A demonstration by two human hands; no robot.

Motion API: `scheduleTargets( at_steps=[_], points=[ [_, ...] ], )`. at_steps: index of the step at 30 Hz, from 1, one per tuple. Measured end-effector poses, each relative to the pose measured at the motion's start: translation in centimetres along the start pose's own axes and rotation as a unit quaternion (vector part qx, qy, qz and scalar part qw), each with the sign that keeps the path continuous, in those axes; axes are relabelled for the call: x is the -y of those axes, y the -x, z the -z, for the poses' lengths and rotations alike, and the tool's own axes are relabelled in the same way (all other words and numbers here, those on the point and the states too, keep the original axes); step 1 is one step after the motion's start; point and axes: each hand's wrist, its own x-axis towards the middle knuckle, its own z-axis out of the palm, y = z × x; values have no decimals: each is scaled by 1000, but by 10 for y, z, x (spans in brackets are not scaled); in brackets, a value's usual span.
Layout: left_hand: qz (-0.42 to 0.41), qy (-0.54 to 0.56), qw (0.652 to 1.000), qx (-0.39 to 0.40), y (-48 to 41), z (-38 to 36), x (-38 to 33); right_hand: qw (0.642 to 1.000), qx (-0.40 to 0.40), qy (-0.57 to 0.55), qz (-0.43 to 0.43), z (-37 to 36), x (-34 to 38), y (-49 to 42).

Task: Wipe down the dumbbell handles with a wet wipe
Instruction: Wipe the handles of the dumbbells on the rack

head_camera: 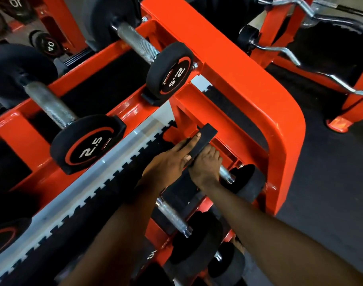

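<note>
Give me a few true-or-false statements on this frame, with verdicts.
1. The right hand grips a dumbbell handle on the lower tier. True.
2. The two nearest upper dumbbells are marked 10. False: they read 2.5.
3. The left hand touches that lower dumbbell's black head. True.
4. The rack is blue. False: it is orange-red.

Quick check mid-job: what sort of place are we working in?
Most likely a gym's free-weight area: a red dumbbell rack, rubber-headed dumbbells marked 2.5 with knurled handles, and curl bars on a stand at upper right.
</note>
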Motion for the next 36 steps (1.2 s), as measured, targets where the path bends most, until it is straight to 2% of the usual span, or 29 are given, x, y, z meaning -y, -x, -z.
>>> scheduleTargets(
  at_steps=[4, 7, 9, 11, 14, 17, 20, 21, 23, 25, 27, 30, 32, 33, 36],
  points=[
    [-1, 6, 1000, 1, 0, 0, 1, 996, 74, 52, 14, 16, -31, 4],
    [-2, 7, 1000, 0, 0, 0, 0, 985, 137, 103, -32, 24, -51, 7],
    [-4, 9, 1000, 2, 0, 1, 1, 979, 162, 94, -84, 28, -42, 5],
    [-9, 4, 1000, 2, 0, 0, 1, 986, 139, 21, -91, 23, -21, 1],
    [-9, -3, 1000, 1, 0, 0, 1, 998, 68, 6, -2, 15, -5, 1],
    [-4, -4, 1000, 10, 0, 1, 0, 985, 122, 118, 4, 29, -32, 10],
    [-3, 2, 1000, 10, 0, 2, 0, 947, 225, 228, 17, 45, -51, 8],
    [-2, 2, 1000, 10, 1, 2, 0, 943, 258, 209, 8, 47, -50, 1],
    [1, 4, 1000, 10, 0, 2, 0, 948, 311, 51, -38, 50, -47, -17],
    [4, 6, 1000, 10, 0, 2, -1, 940, 321, -73, -90, 50, -48, -28],
    [3, 4, 1000, 12, 0, 3, 0, 936, 332, -76, -86, 52, -52, -30],
    [0, 6, 1000, 11, 0, 3, 0, 931, 355, -17, -87, 59, -52, -32],
    [-3, 10, 1000, 11, 0, 4, 0, 938, 331, 1, -103, 56, -50, -30],
    [-2, 10, 1000, 10, 1, 4, 0, 951, 291, 9, -109, 49, -48, -25],
    [6, 4, 1000, 9, 1, 3, -1, 984, 82, 12, -158, 15, -39, 13]
  ],
)
